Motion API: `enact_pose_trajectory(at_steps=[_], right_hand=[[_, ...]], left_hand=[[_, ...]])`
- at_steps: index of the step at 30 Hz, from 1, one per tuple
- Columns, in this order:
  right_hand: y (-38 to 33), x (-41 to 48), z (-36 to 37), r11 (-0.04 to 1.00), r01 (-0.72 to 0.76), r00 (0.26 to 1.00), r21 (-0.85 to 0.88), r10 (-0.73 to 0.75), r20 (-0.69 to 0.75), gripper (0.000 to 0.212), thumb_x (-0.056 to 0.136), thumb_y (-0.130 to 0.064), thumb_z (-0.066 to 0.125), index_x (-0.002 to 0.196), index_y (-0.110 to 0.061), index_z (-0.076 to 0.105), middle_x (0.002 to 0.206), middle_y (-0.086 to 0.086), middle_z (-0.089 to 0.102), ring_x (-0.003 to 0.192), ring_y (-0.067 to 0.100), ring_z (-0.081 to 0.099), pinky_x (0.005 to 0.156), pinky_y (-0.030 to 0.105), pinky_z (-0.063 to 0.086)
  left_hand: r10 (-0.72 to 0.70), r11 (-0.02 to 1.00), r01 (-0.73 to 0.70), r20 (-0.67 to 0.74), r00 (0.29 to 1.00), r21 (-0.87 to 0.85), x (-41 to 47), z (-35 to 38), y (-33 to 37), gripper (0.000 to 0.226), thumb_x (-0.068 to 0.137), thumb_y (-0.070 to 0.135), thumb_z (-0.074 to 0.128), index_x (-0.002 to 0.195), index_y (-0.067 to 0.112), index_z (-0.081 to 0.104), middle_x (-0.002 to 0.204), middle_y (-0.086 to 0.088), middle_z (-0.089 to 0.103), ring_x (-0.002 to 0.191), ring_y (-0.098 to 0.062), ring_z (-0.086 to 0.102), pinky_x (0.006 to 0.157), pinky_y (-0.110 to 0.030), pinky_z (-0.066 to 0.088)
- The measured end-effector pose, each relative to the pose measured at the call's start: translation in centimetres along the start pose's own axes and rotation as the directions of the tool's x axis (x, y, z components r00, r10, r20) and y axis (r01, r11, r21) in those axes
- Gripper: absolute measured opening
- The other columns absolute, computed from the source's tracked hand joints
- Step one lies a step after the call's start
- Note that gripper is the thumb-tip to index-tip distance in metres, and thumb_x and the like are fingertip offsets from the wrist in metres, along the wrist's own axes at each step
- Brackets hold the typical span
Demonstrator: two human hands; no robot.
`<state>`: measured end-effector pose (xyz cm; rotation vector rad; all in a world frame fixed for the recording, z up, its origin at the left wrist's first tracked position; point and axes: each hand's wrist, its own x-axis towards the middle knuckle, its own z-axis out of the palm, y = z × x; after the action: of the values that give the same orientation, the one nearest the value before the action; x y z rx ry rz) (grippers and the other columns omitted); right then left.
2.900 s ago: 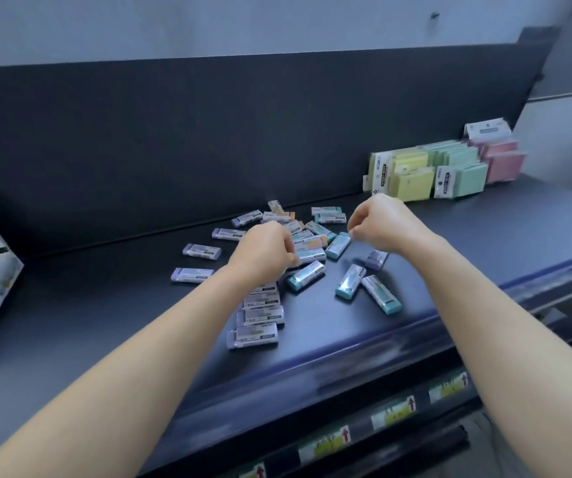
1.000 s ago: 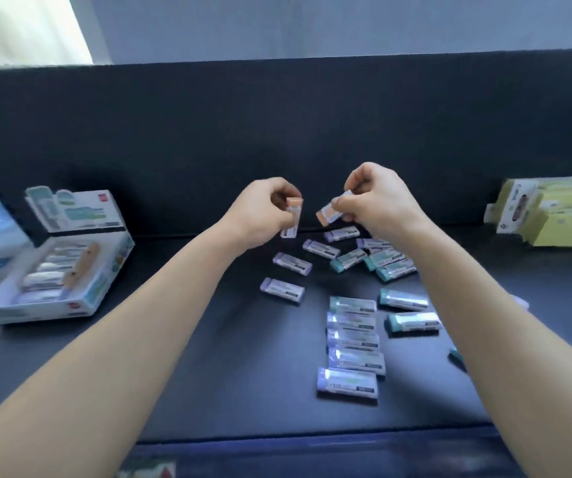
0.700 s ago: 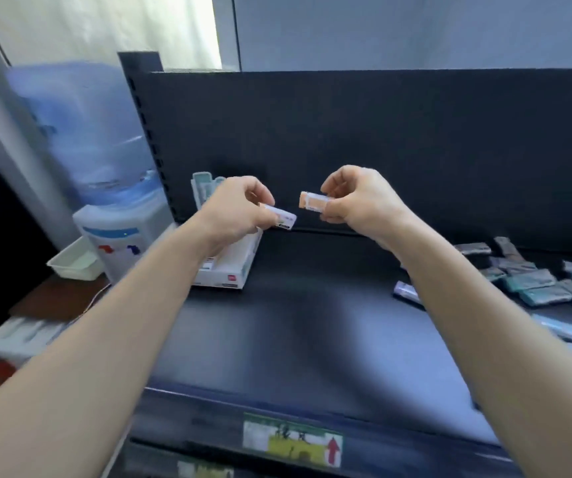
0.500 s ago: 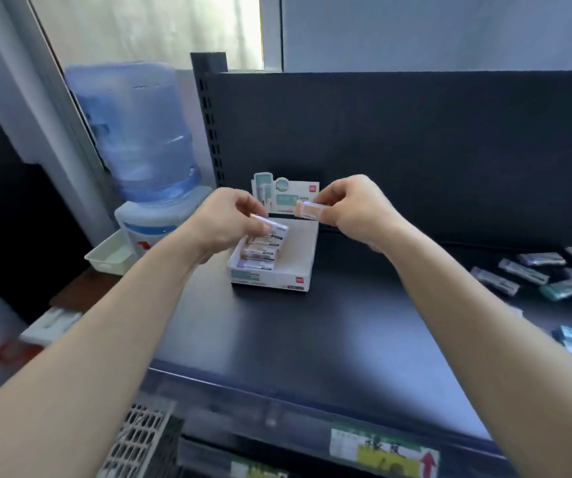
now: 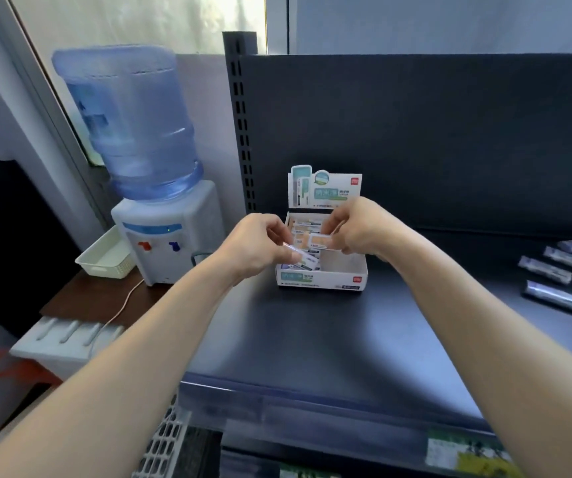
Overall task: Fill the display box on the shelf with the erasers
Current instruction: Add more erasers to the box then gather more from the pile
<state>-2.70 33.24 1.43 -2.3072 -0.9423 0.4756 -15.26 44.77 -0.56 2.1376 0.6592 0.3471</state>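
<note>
Both hands were over the open display box (image 5: pixel 322 276), which sat at centre frame on the dark shelf (image 5: pixel 312 339) with its printed lid flap upright against the back panel. Left hand (image 5: pixel 253 246), grip closed on a wrapped eraser (image 5: pixel 303 258) angled over the box's front left corner; right hand (image 5: pixel 364 225), grip closed on an orange eraser (image 5: pixel 319 241) held level above the box interior, where a few erasers already lay at the back. Loose erasers (image 5: pixel 552 296) lay at right frame edge; water dispenser (image 5: pixel 160 215) stood left of shelf.
</note>
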Motion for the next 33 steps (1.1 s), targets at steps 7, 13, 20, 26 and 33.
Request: enact_pose_trajectory(at_steps=[7, 13, 20, 26, 33], right_hand=[[-0.6, 0.6, 0.7, 0.997, -0.058, 0.983, 0.045, 0.049, 0.176, 0.019, 0.087, 0.003, 0.062, 0.076, -0.012, 0.065, 0.080, 0.008, 0.063, 0.078, 0.023, 0.065, 0.079, 0.032, 0.059], [-1.1, 1.3, 0.9, 0.993, -0.098, 0.971, 0.062, 0.082, 0.226, 0.022, 0.081, 0.006, 0.069, 0.068, -0.007, 0.057, 0.069, 0.007, 0.063, 0.060, 0.020, 0.063, 0.063, 0.026, 0.058], [-1.3, 1.6, 1.1, 0.991, -0.128, 0.971, 0.033, 0.118, 0.207, 0.012, 0.084, 0.003, 0.066, 0.096, 0.002, 0.063, 0.089, 0.017, 0.068, 0.079, 0.028, 0.068, 0.084, 0.038, 0.058], [-1.0, 1.9, 0.5, 0.999, -0.030, 0.993, 0.040, 0.026, 0.111, 0.027, 0.081, 0.008, 0.059, 0.107, 0.010, 0.063, 0.087, 0.018, 0.064, 0.061, 0.022, 0.061, 0.059, 0.026, 0.057], [-1.2, 1.4, 0.4, 0.999, -0.016, 0.998, 0.028, 0.014, 0.068, 0.025, 0.082, 0.005, 0.058, 0.107, 0.007, 0.064, 0.089, 0.017, 0.064, 0.059, 0.020, 0.060, 0.056, 0.026, 0.057]], left_hand=[[0.000, 1.000, -0.001, 0.037, 0.999, 0.029, -0.2, -0.5, 0.0, 0.020, 0.066, 0.012, 0.084, 0.070, 0.014, 0.064, 0.064, 0.000, 0.061, 0.054, -0.008, 0.048, 0.045, -0.007, 0.037], [-0.002, 0.997, 0.001, 0.015, 1.000, 0.081, -0.8, -0.5, 0.1, 0.019, 0.066, 0.018, 0.084, 0.074, 0.014, 0.067, 0.070, -0.001, 0.064, 0.061, -0.011, 0.051, 0.059, -0.021, 0.042], [0.012, 0.967, 0.005, -0.065, 0.998, 0.255, -1.2, -0.2, 0.8, 0.020, 0.068, 0.027, 0.083, 0.081, 0.015, 0.073, 0.065, 0.010, 0.061, 0.058, -0.002, 0.052, 0.052, -0.014, 0.037], [0.043, 0.948, -0.013, -0.088, 0.995, 0.319, -1.7, 0.0, 1.4, 0.021, 0.072, 0.028, 0.080, 0.089, 0.016, 0.077, 0.065, 0.018, 0.049, 0.061, 0.000, 0.049, 0.046, -0.008, 0.034], [0.032, 0.940, -0.014, -0.047, 0.998, 0.341, -1.3, 0.4, 0.9, 0.012, 0.080, 0.019, 0.073, 0.090, 0.014, 0.075, 0.070, 0.015, 0.053, 0.068, -0.004, 0.051, 0.059, -0.015, 0.035]])
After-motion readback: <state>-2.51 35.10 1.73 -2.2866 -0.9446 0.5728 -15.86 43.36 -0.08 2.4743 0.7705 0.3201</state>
